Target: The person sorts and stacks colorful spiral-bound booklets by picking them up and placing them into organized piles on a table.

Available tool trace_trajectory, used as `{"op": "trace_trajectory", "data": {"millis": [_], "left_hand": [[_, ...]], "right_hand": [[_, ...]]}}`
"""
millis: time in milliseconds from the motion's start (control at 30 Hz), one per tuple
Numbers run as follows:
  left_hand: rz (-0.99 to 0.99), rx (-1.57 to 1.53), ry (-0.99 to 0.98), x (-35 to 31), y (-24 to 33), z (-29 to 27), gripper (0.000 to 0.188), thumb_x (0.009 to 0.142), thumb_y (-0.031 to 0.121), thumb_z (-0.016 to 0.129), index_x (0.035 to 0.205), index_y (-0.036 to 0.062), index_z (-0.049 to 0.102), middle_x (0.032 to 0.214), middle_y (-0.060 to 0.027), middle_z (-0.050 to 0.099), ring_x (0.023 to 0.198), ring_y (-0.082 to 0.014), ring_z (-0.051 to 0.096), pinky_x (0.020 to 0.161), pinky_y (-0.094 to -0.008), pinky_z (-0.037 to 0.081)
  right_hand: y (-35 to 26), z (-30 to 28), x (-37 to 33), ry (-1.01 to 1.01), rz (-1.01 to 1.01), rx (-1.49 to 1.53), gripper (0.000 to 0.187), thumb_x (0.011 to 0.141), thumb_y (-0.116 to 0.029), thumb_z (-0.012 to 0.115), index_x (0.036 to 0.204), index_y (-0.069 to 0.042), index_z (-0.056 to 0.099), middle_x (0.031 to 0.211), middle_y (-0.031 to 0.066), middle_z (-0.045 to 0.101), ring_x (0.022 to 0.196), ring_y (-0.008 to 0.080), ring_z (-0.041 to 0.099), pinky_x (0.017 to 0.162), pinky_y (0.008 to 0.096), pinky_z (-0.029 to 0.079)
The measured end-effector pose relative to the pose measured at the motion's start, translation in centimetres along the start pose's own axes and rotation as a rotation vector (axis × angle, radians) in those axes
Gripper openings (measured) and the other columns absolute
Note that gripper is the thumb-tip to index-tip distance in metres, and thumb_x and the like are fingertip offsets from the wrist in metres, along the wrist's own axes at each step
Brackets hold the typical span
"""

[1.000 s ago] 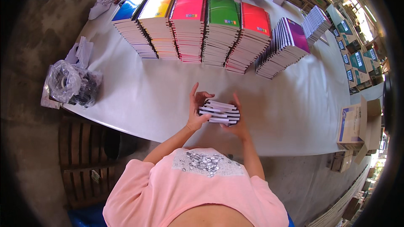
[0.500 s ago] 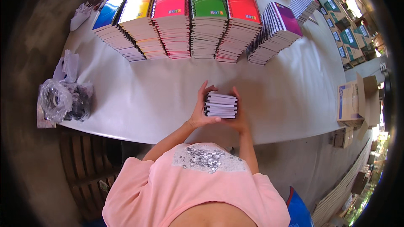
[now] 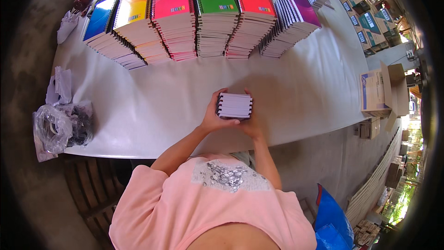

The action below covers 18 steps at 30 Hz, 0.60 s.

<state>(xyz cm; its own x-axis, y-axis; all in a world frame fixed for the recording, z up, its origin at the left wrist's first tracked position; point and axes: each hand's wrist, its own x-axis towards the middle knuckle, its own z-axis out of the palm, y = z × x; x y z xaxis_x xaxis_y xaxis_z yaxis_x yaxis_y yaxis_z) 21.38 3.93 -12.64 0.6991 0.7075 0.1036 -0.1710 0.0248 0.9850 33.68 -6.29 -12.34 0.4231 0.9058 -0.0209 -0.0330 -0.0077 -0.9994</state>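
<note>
We have our left hand (image 3: 213,119) and right hand (image 3: 253,126) clamped on opposite ends of the small notebook stack (image 3: 234,106), both touching, its visible long side running crosswise between them, over the table (image 3: 305,90) before 6 notebook piles (image 3: 213,37).

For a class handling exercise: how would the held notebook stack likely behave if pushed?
The notebook stack looks thick, so probably stiff. Its separate layers may slide unless the left hand and right hand brace them. Boxy sides make rolling unlikely.
</note>
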Motion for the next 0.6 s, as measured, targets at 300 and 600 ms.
{"op": "trace_trajectory", "data": {"millis": [300,600], "left_hand": [[0.011,0.145,-0.088,0.6,-1.3,-0.6,0.098,0.041,0.027,0.09,0.121,0.0035,0.039,0.106,-0.0105,0.054,0.1,-0.0226,0.054,0.088,-0.034,0.043],[-0.147,0.522,-0.105,2.0,-2.4,-0.8,0.098,0.04,0.032,0.09,0.118,0.0012,0.039,0.106,-0.0165,0.058,0.1,-0.0325,0.058,0.085,-0.0375,0.048]], "right_hand": [[2.9,-1.3,0.1,0.004,-0.188,-0.409,0.084,0.056,-0.004,0.078,0.128,-0.008,0.034,0.118,0.0088,0.047,0.111,0.0211,0.047,0.095,0.0336,0.039],[4.7,-3.9,0.6,0.011,-0.069,-0.325,0.076,0.055,-0.011,0.082,0.121,-0.004,0.044,0.113,0.0106,0.053,0.107,0.0233,0.052,0.091,0.0372,0.043]]}}
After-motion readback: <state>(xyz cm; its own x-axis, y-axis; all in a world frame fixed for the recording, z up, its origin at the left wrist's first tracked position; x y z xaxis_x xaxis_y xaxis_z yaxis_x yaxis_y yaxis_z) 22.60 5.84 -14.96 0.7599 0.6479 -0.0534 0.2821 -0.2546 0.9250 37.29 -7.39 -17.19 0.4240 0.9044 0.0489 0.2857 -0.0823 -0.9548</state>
